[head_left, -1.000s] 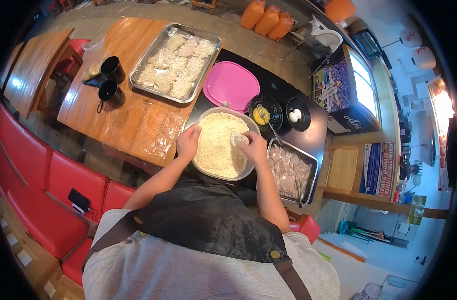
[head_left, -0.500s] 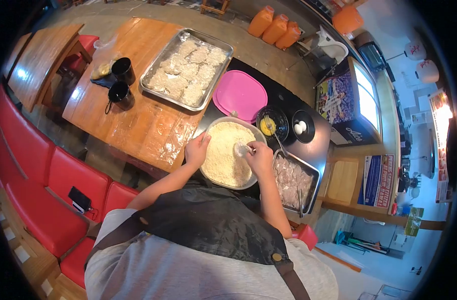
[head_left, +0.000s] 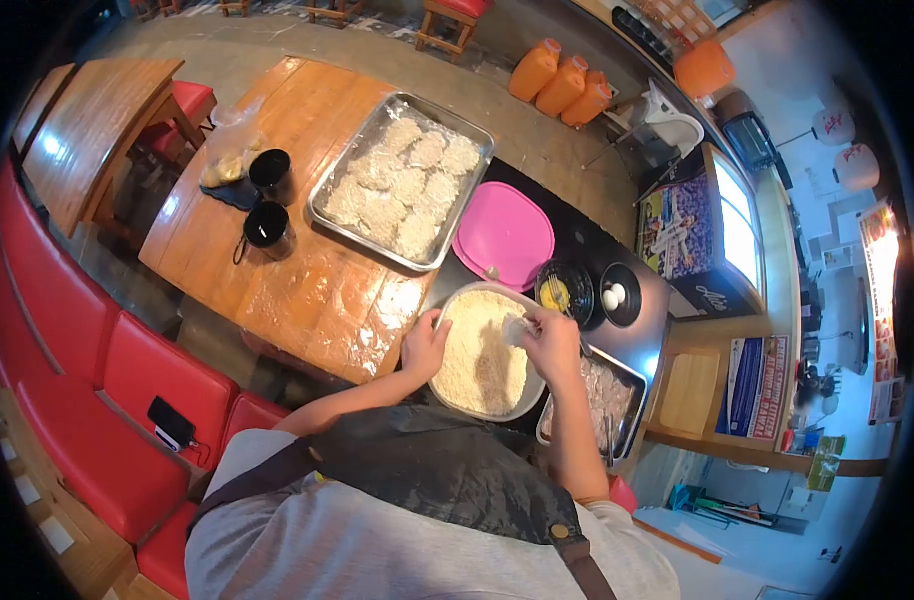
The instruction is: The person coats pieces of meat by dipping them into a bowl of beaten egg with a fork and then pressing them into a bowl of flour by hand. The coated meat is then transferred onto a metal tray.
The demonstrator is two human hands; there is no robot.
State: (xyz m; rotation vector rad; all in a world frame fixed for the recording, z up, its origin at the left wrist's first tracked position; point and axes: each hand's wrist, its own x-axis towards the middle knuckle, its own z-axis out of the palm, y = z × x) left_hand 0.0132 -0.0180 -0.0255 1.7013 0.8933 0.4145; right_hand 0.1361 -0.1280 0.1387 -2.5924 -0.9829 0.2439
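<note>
A round pale bowl (head_left: 533,402) of cream-coloured crumbs (head_left: 467,345) is in front of my body. My left hand (head_left: 424,345) grips its left rim, thumb uppermost. Over the bowl's right side, my right hand (head_left: 554,345) pinches a small clear plastic packet (head_left: 517,331); its exact form is hard to make out. Below the packet, a grey-brown patch (head_left: 494,362) lies across the crumbs. A pink lid (head_left: 505,235) rests just behind the bowl. To the right of my right hand is a metal tray of raw meat (head_left: 605,392), with tongs on its edge.
A metal tray (head_left: 327,220) of crumb-coated pieces stands on the wooden table (head_left: 237,265). Near it are two black mugs (head_left: 269,228). Beyond the bowl sit a black bowl with yellow egg (head_left: 555,293) and a whisk, and a black bowl with white eggs (head_left: 614,295).
My right hand has tipped the clear packet, and a grey-brown patch now shows on the crumbs. My left hand stays on the rim. The whole view has shifted.
</note>
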